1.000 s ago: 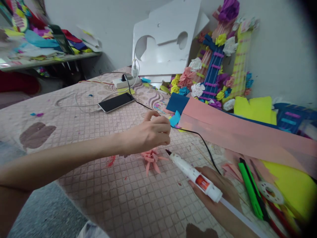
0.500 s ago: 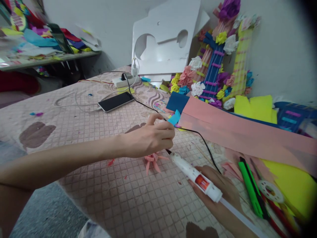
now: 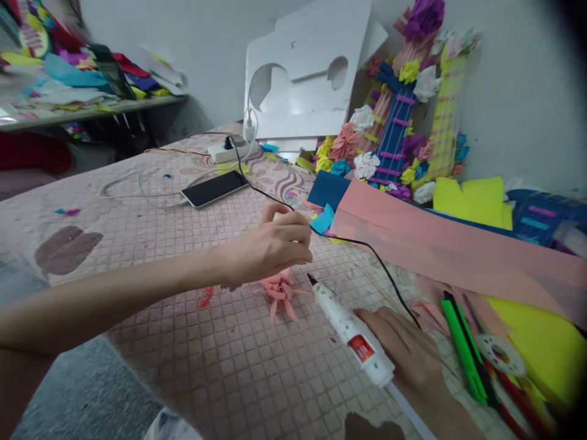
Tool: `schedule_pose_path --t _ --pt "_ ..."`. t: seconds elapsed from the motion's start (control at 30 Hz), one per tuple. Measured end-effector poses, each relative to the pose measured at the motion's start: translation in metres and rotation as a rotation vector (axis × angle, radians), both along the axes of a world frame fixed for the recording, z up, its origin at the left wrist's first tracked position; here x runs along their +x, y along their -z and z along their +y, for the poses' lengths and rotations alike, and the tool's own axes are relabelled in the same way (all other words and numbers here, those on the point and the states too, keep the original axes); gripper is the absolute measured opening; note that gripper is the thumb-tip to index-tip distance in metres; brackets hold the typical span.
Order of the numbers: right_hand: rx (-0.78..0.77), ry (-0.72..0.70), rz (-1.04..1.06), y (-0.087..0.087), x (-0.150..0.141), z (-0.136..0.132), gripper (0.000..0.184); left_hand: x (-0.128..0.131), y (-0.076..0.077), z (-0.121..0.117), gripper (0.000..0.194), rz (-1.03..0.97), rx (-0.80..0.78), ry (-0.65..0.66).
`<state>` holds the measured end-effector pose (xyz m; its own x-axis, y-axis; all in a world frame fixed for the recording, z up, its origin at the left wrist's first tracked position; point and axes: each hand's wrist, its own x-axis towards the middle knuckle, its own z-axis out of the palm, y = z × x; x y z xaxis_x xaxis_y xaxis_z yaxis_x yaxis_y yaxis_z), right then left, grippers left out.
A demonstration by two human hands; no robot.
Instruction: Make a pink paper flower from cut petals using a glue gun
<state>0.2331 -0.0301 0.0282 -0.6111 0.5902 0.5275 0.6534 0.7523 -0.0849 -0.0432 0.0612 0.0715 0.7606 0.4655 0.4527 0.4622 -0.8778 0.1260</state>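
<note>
My left hand hovers over the table with its fingers curled in a pinch. What they hold, if anything, is hidden. Just below it, a pink crepe paper flower with pointed petals lies on the tablecloth, partly covered by the hand. On the right, my right hand is closed at the side of a white hot glue gun, whose handle is hidden. The gun's dark nozzle points up and left, close to the left fingertips and the flower. A clear glue stick sticks out of its rear.
A green cutter knife, scissors and a tape roll lie at the right. Behind are pink paper, a black cord, a phone, a power strip and decorated paper guitars.
My left hand dipped toward the flower, then lifted slightly back left. My right hand shifted up a little, and the glue gun's rear swung left and down while its nozzle stayed near the flower.
</note>
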Motion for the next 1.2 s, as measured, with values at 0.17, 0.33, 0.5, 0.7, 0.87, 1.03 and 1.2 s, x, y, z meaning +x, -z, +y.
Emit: schedule_pose_path --t 0.17,0.33,0.5,0.7,0.87,1.03,1.2 --pt "0.067 -0.007 -0.056 0.002 0.004 0.000 0.036 0.003 0.000 -0.002 0.024 0.014 0.033 -0.078" --pt "0.046 -0.003 -0.049 0.002 0.004 0.001 0.034 -0.004 0.011 0.011 0.012 -0.001 0.050 -0.233" --pt "0.058 0.025 0.013 0.009 0.005 0.004 0.031 -0.016 0.025 0.019 0.019 0.023 -0.017 -0.308" --pt "-0.037 0.139 0.212 0.015 0.001 0.011 0.015 -0.033 0.044 0.027 0.014 0.025 -0.134 -0.365" --pt "-0.171 0.271 0.348 0.021 0.001 0.010 0.006 -0.041 0.048 0.033 0.022 -0.015 -0.225 -0.392" --pt "-0.212 0.256 0.396 0.022 -0.003 0.010 0.002 -0.038 0.042 0.055 0.014 -0.066 -0.237 -0.449" --pt "-0.166 0.216 0.269 0.045 0.009 0.009 0.010 -0.023 0.036 0.115 0.019 -0.049 -0.245 -0.531"
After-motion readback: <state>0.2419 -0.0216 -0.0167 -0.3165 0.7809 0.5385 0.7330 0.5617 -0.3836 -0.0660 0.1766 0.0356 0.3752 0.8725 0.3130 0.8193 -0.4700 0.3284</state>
